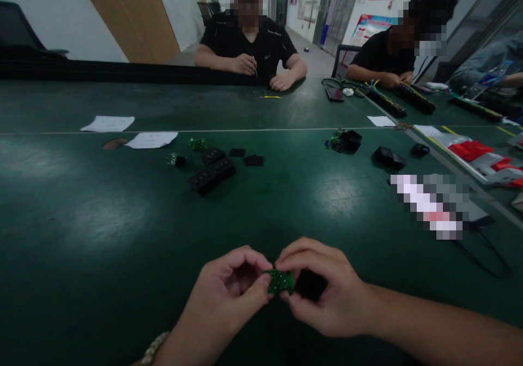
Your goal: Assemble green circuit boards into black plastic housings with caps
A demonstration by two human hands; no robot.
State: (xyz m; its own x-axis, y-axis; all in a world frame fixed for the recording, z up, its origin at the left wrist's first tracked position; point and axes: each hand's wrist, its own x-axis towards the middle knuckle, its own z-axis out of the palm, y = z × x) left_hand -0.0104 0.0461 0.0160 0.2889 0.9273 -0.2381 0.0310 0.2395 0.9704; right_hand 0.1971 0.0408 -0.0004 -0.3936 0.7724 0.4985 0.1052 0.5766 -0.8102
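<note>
Between my two hands, low over the near part of the green table point(134, 279), is a small green circuit board point(280, 282) dotted with pale solder points. The thumb and fingers of my left hand point(232, 290) pinch its left end. My right hand point(327, 284) grips the right end, its fingertips at the upper and lower edges. A dark patch shows inside the curl of my right hand; I cannot tell whether it is a part or shadow. Farther off lie black plastic housings point(212, 174), another green circuit board point(198, 144) and a small black part with metal prongs point(176, 160).
Flat black pieces point(253, 160) lie beside the housings. To the right are more black casings point(389, 159), open black parts point(350, 141) and a blurred-out device point(433, 205) with a cable. Paper sheets point(151, 140) lie farther back. Co-workers point(251, 44) sit across the table.
</note>
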